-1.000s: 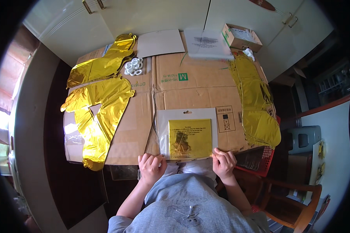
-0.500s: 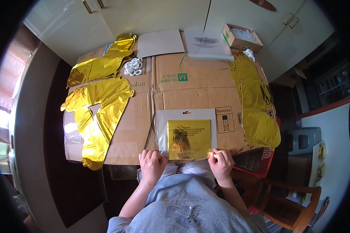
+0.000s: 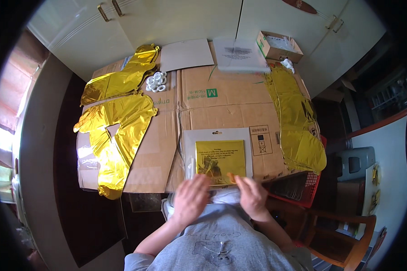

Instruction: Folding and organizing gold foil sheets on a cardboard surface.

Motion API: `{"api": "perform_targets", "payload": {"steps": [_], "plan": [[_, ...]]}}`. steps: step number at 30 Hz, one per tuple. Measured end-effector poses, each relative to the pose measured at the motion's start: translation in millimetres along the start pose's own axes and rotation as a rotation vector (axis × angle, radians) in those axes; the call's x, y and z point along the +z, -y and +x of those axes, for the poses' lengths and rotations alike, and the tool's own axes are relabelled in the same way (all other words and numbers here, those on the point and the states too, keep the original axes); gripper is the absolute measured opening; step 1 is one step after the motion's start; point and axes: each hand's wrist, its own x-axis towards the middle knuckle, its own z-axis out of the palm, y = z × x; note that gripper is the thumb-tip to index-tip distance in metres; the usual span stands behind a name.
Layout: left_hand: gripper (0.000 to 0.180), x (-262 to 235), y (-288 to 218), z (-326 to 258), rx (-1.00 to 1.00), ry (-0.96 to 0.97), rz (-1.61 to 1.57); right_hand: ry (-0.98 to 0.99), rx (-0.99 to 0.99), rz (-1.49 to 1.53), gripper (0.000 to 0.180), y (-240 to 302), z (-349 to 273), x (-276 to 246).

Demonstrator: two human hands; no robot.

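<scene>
1. Packet [image 3: 219,153], flat, grey-white card back with a gold foil sheet and a printed yellow label inside, lies at the near edge of the surface [image 3: 230,101], just ahead of the person's chest.
2. Left hand [image 3: 191,198] is at the packet's near left corner, fingers together and slightly curled, motion-blurred; cannot tell if it grips the edge or only rests on it.
3. Right hand [image 3: 251,195] is at the packet's near right corner, thumb and fingertips pressed together in a pinch on the lower edge, also blurred.
4. Surface is covered with flattened brown cardboard, with seams and printed marks showing.
5. Red wire basket [image 3: 303,187] sits right of the hands, partly under the cardboard edge.
6. Wooden chair [image 3: 343,235] is lower right, on the floor.
7. Large gold foil balloon [image 3: 115,140] lies deflated on the left half of the cardboard; a second gold balloon [image 3: 122,80] lies beyond it.
8. Long gold foil balloon [image 3: 296,119] runs along the right side.
9. Cluster of small white rings [image 3: 156,81] sits next to the far left balloon.
10. Grey card [image 3: 186,54] and white printed sheet [image 3: 240,54] lie at the far edge.
11. Open small cardboard box [image 3: 279,46] stands at the far right corner, by white cabinet doors [image 3: 176,18].
</scene>
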Motion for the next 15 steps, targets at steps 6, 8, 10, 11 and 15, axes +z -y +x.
{"api": "perform_targets", "payload": {"steps": [6, 8, 10, 11, 15], "plan": [[0.067, 23, -16, -4, 0.031, 0.232, 0.048, 0.372, -0.123, -0.023, 0.048, 14, -11, 11], [0.071, 23, -14, -8, -0.002, 0.254, 0.086, 0.416, -0.095, -0.032, 0.05, 10, -14, 11], [0.076, 23, -12, -10, -0.039, 0.276, 0.107, 0.417, -0.07, -0.027, 0.051, 3, -13, 9], [0.077, 21, -11, -11, -0.051, 0.278, 0.11, 0.418, -0.062, -0.039, 0.051, -1, -14, 7], [0.082, 17, -9, -14, -0.083, 0.29, 0.132, 0.4, -0.025, -0.09, 0.05, -19, -18, -4]]}}
